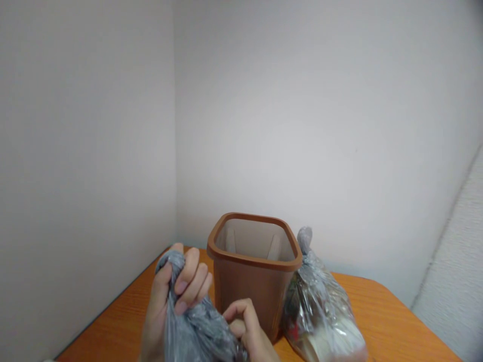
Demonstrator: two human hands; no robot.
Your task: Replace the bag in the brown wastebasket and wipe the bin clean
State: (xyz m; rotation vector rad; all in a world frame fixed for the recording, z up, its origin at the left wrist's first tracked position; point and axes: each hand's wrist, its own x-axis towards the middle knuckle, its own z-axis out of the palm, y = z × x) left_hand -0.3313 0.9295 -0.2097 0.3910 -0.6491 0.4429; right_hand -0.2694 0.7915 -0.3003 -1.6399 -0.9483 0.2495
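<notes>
A grey translucent plastic bag (199,327) is gathered in front of me at the bottom of the view. My left hand (184,281) is closed around its twisted neck, fingers wrapped over the plastic. Lower and to the right, my right hand (247,327) has its fingers curled against the side of the same bag, pinching the plastic. The bag's lower part is cut off by the frame's edge. Just behind both hands stands a brown bin (252,286) with a darker rim, upright, with no liner visible inside.
To the right of the bin, touching or very near it, sits a knotted clear plastic bag (320,311) filled with mixed rubbish. Everything stands on an orange-brown wooden table (392,322). White walls (302,110) close in behind and at the left.
</notes>
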